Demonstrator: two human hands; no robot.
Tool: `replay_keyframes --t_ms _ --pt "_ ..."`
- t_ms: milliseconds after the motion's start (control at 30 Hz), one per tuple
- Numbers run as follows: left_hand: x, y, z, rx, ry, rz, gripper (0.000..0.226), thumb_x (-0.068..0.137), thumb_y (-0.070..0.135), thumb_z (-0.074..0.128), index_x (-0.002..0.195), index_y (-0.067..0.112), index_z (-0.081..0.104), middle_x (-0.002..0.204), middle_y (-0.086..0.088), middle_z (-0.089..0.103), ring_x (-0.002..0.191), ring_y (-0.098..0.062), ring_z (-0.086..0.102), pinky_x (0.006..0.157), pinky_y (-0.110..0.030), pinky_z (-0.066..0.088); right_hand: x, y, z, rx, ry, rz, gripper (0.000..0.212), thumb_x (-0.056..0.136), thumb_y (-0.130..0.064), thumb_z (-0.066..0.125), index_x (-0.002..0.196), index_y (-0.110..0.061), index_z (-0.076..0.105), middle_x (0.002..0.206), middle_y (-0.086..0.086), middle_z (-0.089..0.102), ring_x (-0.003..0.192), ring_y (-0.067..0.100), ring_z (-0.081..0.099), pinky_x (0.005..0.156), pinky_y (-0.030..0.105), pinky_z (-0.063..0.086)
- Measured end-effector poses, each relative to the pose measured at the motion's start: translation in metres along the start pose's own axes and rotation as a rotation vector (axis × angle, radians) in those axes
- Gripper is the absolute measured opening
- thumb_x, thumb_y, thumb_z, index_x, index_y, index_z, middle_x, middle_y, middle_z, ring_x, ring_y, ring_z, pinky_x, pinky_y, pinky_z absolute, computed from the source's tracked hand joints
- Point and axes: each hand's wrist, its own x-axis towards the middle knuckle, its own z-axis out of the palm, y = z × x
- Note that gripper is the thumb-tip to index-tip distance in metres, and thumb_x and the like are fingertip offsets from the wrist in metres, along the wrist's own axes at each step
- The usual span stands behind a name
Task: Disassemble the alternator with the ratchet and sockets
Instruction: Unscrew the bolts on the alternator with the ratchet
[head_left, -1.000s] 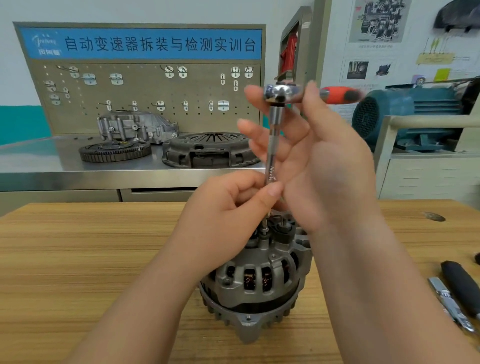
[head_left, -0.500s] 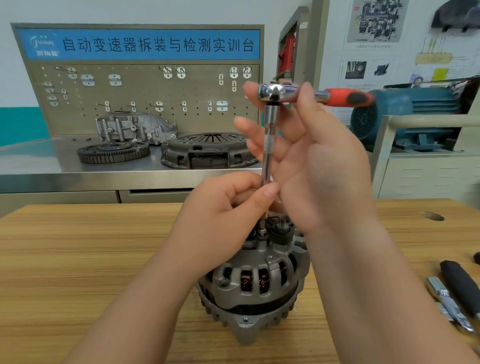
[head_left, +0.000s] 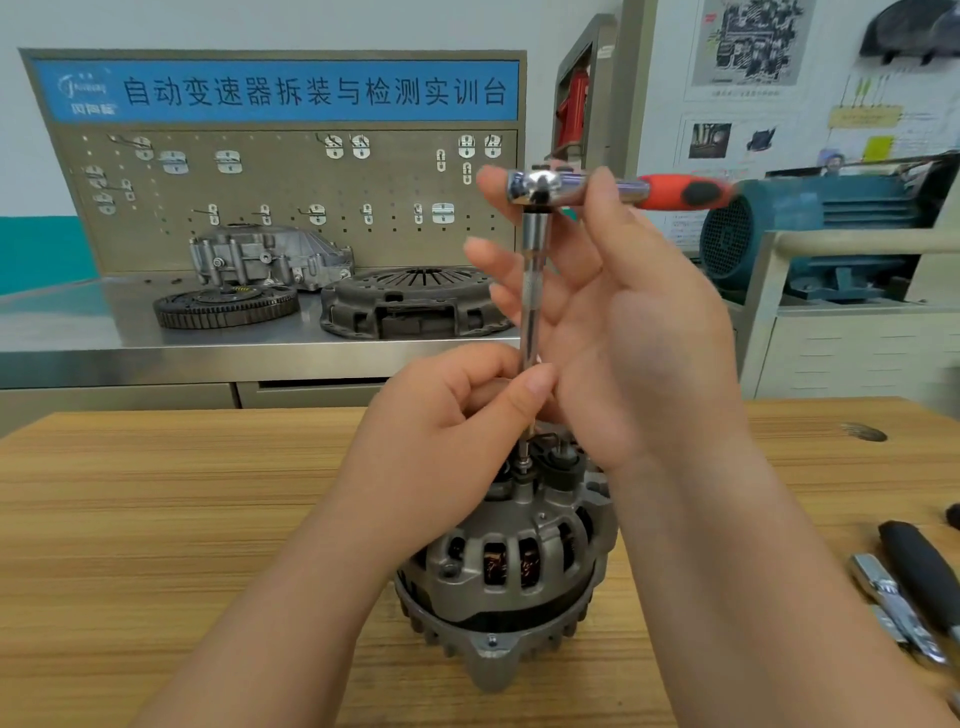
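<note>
we seem to be working a fastener atop the grey finned cast-metal alternator (head_left: 511, 566), which stands on end on the pale wooden desk (head_left: 156, 519). the grip of our left hand (head_left: 441, 436) is closed, pinching the slim steel extension bar (head_left: 531, 312) low down. our right hand (head_left: 649, 338) pinches the chrome, red-handled ratchet (head_left: 537, 186) near its head. next, we judge: swing the handle, keeping the bar plumb.

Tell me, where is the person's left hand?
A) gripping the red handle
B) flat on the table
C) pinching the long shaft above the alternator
C: the left hand pinches the extension shaft just above the alternator; the right hand holds the ratchet.
</note>
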Motion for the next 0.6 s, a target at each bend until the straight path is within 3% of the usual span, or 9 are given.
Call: replay_keyframes --t_ms 133,233,300,367,433,500,600 --pt "0.0001 -0.0017 -0.0016 0.025 0.001 0.019 0.028 0.091 0.036 0.056 0.069 0.021 0.064 0.05 -0.01 0.051 0.046 -0.013 0.037 0.049 -0.026 0.032 -0.0005 0.0011 0.0013 -0.001 0.007 -0.005 0.016 0.101 -0.026 0.045 0.108 -0.02 0.059 0.107 0.005 0.071 0.087 0.02 0.069 0.075 0.027 0.053" --pt "0.0011 -0.0015 0.001 0.057 0.045 0.002 0.025 0.09 0.025 0.06 0.065 0.023 0.065 0.048 -0.001 0.059 0.045 -0.024 0.044 0.047 -0.027 0.038 -0.0031 0.0039 0.0036 -0.197 0.045 -0.211 0.017 0.095 -0.017 0.054 0.109 -0.024 0.06 0.105 0.003 0.068 0.094 0.026 0.064 0.087 0.03 0.053" --pt "0.0017 -0.002 0.0027 0.071 0.054 -0.007 0.025 0.089 0.024 0.061 0.064 0.022 0.064 0.044 0.007 0.057 0.042 -0.017 0.041 0.045 -0.021 0.036 -0.0026 0.0039 0.0044 -0.235 0.049 -0.275 0.017 0.093 -0.015 0.055 0.108 -0.02 0.061 0.104 0.004 0.067 0.092 0.024 0.064 0.088 0.028 0.052" --pt "0.0007 -0.0005 0.0017 0.053 0.052 -0.008 0.03 0.089 0.025 0.061 0.059 0.025 0.058 0.039 0.012 0.051 0.038 -0.008 0.036 0.041 -0.015 0.033 -0.0019 0.0029 0.0052 -0.143 0.048 -0.203 0.015 0.095 -0.017 0.053 0.109 -0.019 0.059 0.102 0.004 0.07 0.09 0.023 0.067 0.088 0.031 0.055" --pt "0.0007 0.0002 -0.0002 0.017 0.019 -0.003 0.027 0.09 0.035 0.058 0.067 0.022 0.065 0.05 0.0 0.062 0.047 -0.025 0.05 0.05 -0.03 0.045 -0.0005 0.0015 0.0026 -0.05 0.03 -0.078 0.014 0.1 -0.022 0.046 0.106 -0.019 0.058 0.103 0.005 0.072 0.085 0.022 0.07 0.081 0.031 0.055" --pt "0.0002 0.0005 -0.0014 0.012 -0.009 0.011 0.033 0.092 0.042 0.055 0.079 0.015 0.069 0.066 -0.018 0.065 0.061 -0.038 0.055 0.059 -0.04 0.046 0.0006 0.0001 -0.0004 -0.005 -0.028 0.027 0.021 0.102 -0.029 0.04 0.098 -0.021 0.058 0.1 0.002 0.074 0.081 0.018 0.07 0.076 0.029 0.051" --pt "0.0007 -0.0026 -0.0022 0.054 0.011 0.014 0.031 0.092 0.03 0.056 0.072 0.008 0.064 0.049 -0.006 0.05 0.045 -0.013 0.039 0.05 -0.027 0.035 0.0006 0.0016 0.0001 0.002 -0.025 0.031 0.016 0.101 -0.028 0.044 0.105 -0.026 0.059 0.102 -0.001 0.072 0.082 0.017 0.069 0.074 0.028 0.05"
